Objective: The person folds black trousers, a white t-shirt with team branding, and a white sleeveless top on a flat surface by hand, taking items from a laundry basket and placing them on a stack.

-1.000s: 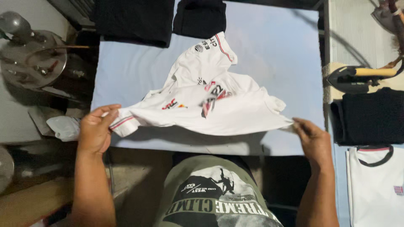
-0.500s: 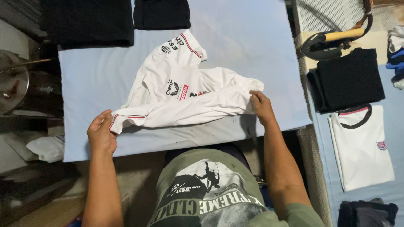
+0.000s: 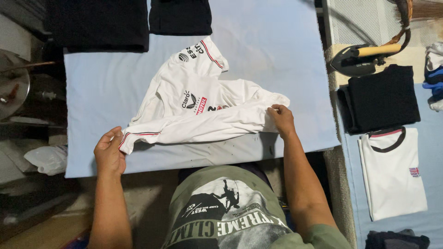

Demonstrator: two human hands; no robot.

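A white short-sleeved shirt (image 3: 198, 103) with red-trimmed cuffs and small printed logos lies crumpled on a pale blue padded board (image 3: 277, 50). My left hand (image 3: 109, 151) pinches the red-striped sleeve end at the shirt's near left corner. At the shirt's right end, my right hand (image 3: 280, 117) grips a bunched fold of the fabric. One sleeve points toward the far side of the board.
Two dark folded garments (image 3: 180, 16) lie at the board's far edge. To the right rest a black iron with a wooden handle (image 3: 364, 57), a folded black garment (image 3: 383, 97) and a folded white shirt with dark collar (image 3: 392, 170). Metal items (image 3: 14, 87) stand at left.
My right hand has carried the shirt's right edge inward to the left, folding the fabric over itself. My left hand keeps its hold on the sleeve end.
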